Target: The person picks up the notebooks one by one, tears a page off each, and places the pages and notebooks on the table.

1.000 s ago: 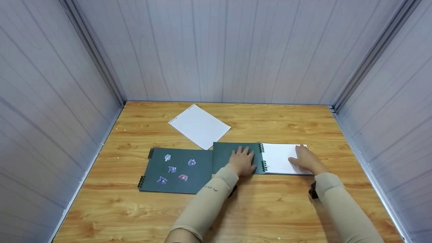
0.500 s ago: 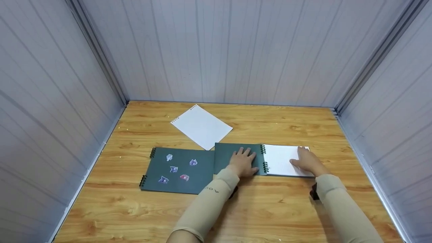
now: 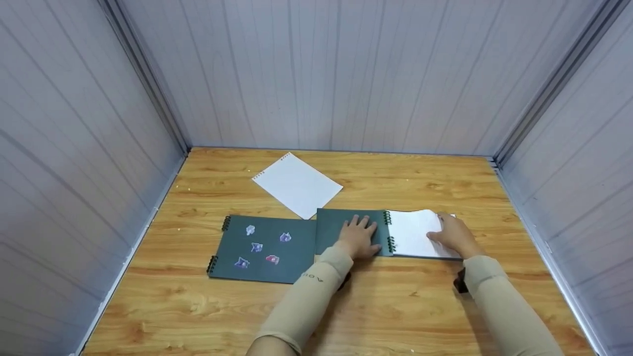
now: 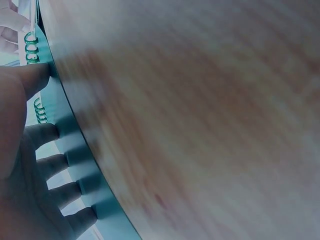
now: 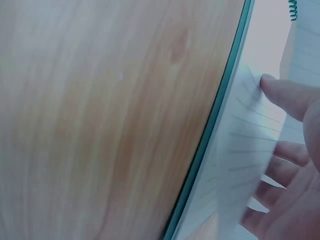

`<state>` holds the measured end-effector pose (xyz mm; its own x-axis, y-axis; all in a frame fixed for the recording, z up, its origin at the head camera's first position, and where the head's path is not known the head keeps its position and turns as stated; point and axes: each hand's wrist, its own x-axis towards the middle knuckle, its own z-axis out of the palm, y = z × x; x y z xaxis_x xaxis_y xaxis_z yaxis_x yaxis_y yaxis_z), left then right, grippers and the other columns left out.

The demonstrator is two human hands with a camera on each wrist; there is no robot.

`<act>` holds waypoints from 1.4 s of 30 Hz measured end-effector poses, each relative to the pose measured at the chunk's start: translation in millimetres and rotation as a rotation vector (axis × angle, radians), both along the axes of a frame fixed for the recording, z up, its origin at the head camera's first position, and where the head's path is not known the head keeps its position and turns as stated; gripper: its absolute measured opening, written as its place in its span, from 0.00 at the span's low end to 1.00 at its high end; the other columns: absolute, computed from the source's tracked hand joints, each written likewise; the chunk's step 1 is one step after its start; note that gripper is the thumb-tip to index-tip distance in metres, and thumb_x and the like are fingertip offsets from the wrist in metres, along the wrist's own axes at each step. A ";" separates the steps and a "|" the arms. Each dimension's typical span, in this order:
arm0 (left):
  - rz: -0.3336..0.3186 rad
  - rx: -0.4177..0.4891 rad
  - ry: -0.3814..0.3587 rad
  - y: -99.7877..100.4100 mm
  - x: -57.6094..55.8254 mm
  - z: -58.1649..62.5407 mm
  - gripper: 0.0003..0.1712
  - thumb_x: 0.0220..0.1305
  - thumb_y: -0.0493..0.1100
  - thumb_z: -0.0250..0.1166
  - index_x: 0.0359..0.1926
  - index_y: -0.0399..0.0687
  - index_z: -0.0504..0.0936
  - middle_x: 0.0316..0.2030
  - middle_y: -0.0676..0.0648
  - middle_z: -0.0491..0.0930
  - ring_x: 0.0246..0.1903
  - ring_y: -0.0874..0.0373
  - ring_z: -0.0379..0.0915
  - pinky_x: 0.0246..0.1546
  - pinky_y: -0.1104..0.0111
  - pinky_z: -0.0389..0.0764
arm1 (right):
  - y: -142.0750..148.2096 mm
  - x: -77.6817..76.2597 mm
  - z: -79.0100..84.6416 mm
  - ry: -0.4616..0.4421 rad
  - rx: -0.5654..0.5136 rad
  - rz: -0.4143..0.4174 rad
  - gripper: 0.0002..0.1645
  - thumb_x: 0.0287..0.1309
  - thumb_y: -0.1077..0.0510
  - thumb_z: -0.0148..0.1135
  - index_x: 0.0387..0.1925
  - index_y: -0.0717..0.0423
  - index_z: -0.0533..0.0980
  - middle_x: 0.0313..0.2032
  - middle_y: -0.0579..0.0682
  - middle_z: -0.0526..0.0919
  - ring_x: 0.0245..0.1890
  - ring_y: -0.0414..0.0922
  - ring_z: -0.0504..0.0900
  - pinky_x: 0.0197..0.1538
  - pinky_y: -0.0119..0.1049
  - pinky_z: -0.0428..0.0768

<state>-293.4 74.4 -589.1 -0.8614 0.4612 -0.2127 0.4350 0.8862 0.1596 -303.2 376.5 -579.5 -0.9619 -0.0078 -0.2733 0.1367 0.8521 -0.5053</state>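
Note:
An open spiral-bound notebook with a dark green cover (image 3: 327, 231) lies flat, its white page (image 3: 408, 232) on the right. My left hand (image 3: 357, 238) rests on the cover with the fingers spread; in the left wrist view the fingertips (image 4: 90, 215) press on it. At the page's right edge, my right hand (image 3: 458, 235) pinches the sheet. In the right wrist view the thumb (image 5: 275, 87) lies on the page's upper side, and the other fingers (image 5: 272, 192) are partly hidden behind its edge. The sheet bows up near the hand.
To the left lies a second dark green spiral notebook (image 3: 262, 269), closed, with several small stickers on its cover. A loose white sheet (image 3: 296, 185) with torn binding holes lies behind it on the wooden table (image 3: 395, 311). Pale panel walls (image 3: 336, 74) enclose the back and sides.
The page's far right part has risen and curved up, with my right hand's fingers now partly beneath its edge. My left hand stays on the cover.

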 end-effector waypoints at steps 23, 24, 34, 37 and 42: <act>0.009 -0.016 0.002 3.3 -0.6 -2.4 0.42 0.81 0.68 0.54 0.87 0.60 0.60 0.87 0.48 0.56 0.86 0.45 0.50 0.85 0.49 0.59 | 17.7 11.6 22.1 0.117 -0.302 -0.318 0.42 0.65 0.63 0.69 0.75 0.77 0.65 0.72 0.77 0.71 0.69 0.69 0.74 0.70 0.61 0.77; 0.008 -0.017 0.001 3.4 -0.5 -2.2 0.42 0.82 0.68 0.54 0.87 0.60 0.60 0.87 0.48 0.56 0.86 0.45 0.50 0.85 0.49 0.59 | 19.5 12.6 21.0 0.105 -0.310 -0.327 0.41 0.67 0.61 0.69 0.75 0.76 0.66 0.71 0.77 0.71 0.68 0.67 0.76 0.68 0.58 0.80; -0.004 -0.005 -0.005 0.3 0.0 1.0 0.41 0.82 0.67 0.55 0.86 0.60 0.61 0.87 0.47 0.56 0.87 0.44 0.50 0.85 0.48 0.59 | 42.0 22.2 22.3 -0.137 -0.391 -0.300 0.47 0.76 0.43 0.64 0.76 0.77 0.64 0.73 0.76 0.70 0.68 0.63 0.77 0.66 0.51 0.83; -0.009 -0.005 -0.005 0.1 -0.2 1.2 0.41 0.82 0.67 0.54 0.87 0.59 0.60 0.87 0.47 0.56 0.86 0.44 0.50 0.85 0.48 0.59 | 46.9 23.7 27.2 -0.195 -0.420 -0.321 0.56 0.77 0.41 0.62 0.82 0.76 0.51 0.81 0.78 0.52 0.81 0.71 0.58 0.80 0.63 0.67; -0.005 -0.006 -0.008 1.1 -0.3 0.7 0.41 0.82 0.67 0.54 0.87 0.59 0.61 0.87 0.47 0.56 0.87 0.44 0.49 0.85 0.48 0.59 | 48.9 25.1 32.3 -0.247 -0.418 -0.344 0.61 0.76 0.40 0.63 0.84 0.75 0.43 0.84 0.77 0.41 0.84 0.74 0.47 0.83 0.68 0.58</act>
